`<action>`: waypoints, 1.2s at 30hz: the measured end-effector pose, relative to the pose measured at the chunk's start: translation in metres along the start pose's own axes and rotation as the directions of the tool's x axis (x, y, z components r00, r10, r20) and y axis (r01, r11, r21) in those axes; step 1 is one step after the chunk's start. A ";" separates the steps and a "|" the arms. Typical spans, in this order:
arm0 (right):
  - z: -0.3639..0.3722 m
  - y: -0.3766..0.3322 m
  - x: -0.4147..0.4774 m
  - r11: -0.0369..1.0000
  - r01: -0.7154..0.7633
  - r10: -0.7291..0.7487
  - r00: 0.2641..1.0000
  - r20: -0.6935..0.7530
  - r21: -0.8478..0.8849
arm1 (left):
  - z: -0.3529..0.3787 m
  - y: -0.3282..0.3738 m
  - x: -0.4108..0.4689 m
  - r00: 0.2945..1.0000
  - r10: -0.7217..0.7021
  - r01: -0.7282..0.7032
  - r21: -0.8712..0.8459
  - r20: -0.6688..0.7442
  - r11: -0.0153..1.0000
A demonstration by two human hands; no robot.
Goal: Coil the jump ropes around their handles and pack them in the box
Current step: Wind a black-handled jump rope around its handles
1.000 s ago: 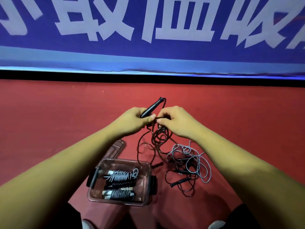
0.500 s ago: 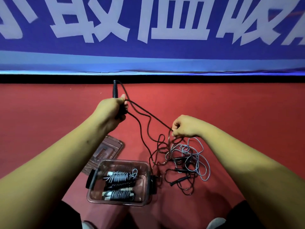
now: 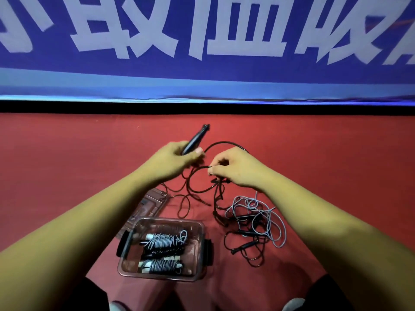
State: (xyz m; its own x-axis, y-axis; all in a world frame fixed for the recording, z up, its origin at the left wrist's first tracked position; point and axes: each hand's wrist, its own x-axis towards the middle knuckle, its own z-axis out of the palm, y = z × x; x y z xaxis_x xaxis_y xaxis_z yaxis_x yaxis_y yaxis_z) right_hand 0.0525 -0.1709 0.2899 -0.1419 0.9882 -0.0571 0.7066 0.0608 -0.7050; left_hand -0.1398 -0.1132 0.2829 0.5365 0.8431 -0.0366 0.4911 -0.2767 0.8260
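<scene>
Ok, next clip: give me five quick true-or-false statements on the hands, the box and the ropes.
1. The left hand grips a black handle. True.
2. The right hand holds nothing. False: it pinches the black cord.
3. Coiled ropes lie in the clear box. True.
4. The lid is on the box. False: it lies on the floor beside the open box.
5. The grey rope is coiled round its handles. False: it lies loose on the floor.

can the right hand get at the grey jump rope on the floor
Probably, once freed: the right hand pinches the thin black cord, while the tangled grey jump rope lies uncovered under its wrist.
</scene>
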 end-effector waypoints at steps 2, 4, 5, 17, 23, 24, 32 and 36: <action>-0.002 -0.002 0.000 0.990 -0.044 0.047 0.999 -0.021 0.136 | 0.010 0.002 -0.004 0.982 -0.029 0.055 -0.138 0.184 0.989; -0.005 -0.003 0.000 0.919 -0.158 0.158 0.987 0.031 0.361 | 0.012 -0.001 -0.001 0.982 -0.048 0.076 -0.148 0.183 0.986; -0.007 -0.003 0.000 0.875 -0.219 0.211 0.975 0.068 0.431 | 0.010 -0.001 0.002 0.990 -0.060 0.082 -0.174 0.131 0.981; -0.028 0.030 -0.010 0.939 -0.285 0.318 0.933 0.168 -0.195 | -0.049 -0.005 0.021 0.886 -0.410 0.119 -0.747 -0.218 0.654; -0.044 0.043 -0.008 0.944 -0.235 0.224 0.972 -0.074 -0.232 | -0.059 -0.026 0.013 0.858 -0.364 0.210 -0.399 -0.363 0.893; -0.042 0.039 -0.007 0.955 -0.213 0.206 0.977 -0.055 -0.206 | -0.056 -0.029 0.014 0.859 -0.319 0.219 -0.274 -0.400 0.936; -0.016 0.002 -0.001 0.918 -0.063 0.048 0.998 0.047 0.392 | 0.005 0.008 0.004 0.996 -0.030 0.052 -0.271 0.082 0.961; -0.025 0.008 0.001 0.776 -0.158 0.170 0.985 0.038 0.610 | 0.000 0.017 0.009 0.997 -0.076 0.065 -0.499 0.000 0.864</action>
State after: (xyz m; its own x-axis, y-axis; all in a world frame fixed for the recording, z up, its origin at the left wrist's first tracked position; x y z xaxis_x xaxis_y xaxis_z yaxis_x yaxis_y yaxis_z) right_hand 0.0753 -0.1656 0.3015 -0.0461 0.9781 -0.2028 0.1478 -0.1941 -0.9698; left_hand -0.1270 -0.1107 0.2963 0.4977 0.8617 -0.0988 0.1173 0.0459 0.9920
